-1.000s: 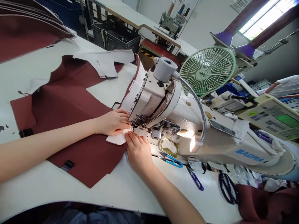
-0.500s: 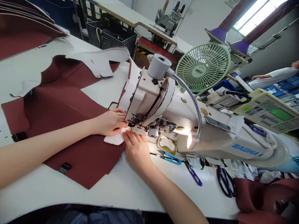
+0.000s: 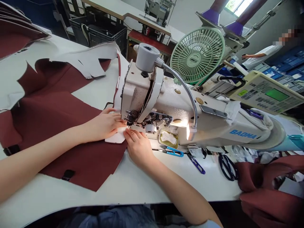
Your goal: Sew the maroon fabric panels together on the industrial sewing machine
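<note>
A white sewing machine (image 3: pixel 180 110) stands on the white table (image 3: pixel 133 186). A dark red fabric piece (image 3: pixel 54 120) with a white underside lies under its needle area (image 3: pixel 129 123). My left hand (image 3: pixel 104 124) lies flat on the fabric to the left of the needle, fingers pressed down on it. My right hand (image 3: pixel 139 145) rests on the near side of the needle, fingertips pinning a folded white edge (image 3: pixel 116 137) of the fabric. Two black clips (image 3: pixel 67 174) sit on the fabric's near edge.
Blue thread snips (image 3: pixel 173 152), a purple tool (image 3: pixel 197 163) and black scissors (image 3: pixel 228 166) lie beside the machine. A green fan (image 3: pixel 197 55) and a control panel (image 3: pixel 268 93) stand behind. More red fabric (image 3: pixel 268 186) hangs at right. Another person's arm (image 3: pixel 258 54) shows far right.
The view has shifted right and down, so everything sits lower-left in the picture. Both hands keep their place at the needle, holding the fabric.
</note>
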`<action>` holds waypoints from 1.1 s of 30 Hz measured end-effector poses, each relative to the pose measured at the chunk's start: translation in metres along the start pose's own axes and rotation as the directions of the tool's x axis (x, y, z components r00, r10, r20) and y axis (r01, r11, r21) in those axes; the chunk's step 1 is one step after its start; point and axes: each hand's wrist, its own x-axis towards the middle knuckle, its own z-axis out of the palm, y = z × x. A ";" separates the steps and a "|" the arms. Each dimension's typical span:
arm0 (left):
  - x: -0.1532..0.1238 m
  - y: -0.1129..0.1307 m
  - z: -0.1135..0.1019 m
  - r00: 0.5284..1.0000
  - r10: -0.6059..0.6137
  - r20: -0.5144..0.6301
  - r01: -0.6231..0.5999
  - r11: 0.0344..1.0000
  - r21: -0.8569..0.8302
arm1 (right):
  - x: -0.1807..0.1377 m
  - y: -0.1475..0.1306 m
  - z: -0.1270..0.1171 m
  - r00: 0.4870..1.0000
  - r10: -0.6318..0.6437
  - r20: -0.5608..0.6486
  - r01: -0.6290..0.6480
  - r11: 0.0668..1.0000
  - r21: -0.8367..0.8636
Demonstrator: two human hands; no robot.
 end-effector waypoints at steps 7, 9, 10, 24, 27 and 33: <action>-0.021 0.055 -0.006 0.983 -0.180 0.030 0.179 0.983 0.042 | -0.004 0.000 -0.008 0.999 0.023 0.028 -0.023 1.000 0.016; -0.020 0.054 -0.003 0.965 -0.257 0.044 0.256 0.966 0.021 | -0.008 0.000 -0.008 1.000 -0.005 0.013 0.004 1.000 0.010; -0.019 0.052 -0.003 0.951 -0.303 0.068 0.304 0.952 -0.014 | -0.010 -0.001 -0.007 1.000 -0.028 -0.004 0.028 1.000 0.005; -0.003 0.068 0.012 0.914 -0.406 -0.009 0.406 0.913 0.041 | -0.008 -0.013 0.001 0.980 -0.195 0.029 0.196 0.980 -0.045; -0.004 0.063 0.014 0.922 -0.387 -0.018 0.387 0.921 0.051 | -0.006 -0.014 0.002 0.983 -0.181 0.024 0.182 0.982 -0.044; -0.003 0.051 0.015 0.940 -0.341 0.030 0.342 0.938 -0.057 | -0.003 -0.009 0.002 0.991 -0.122 0.055 0.125 0.991 -0.042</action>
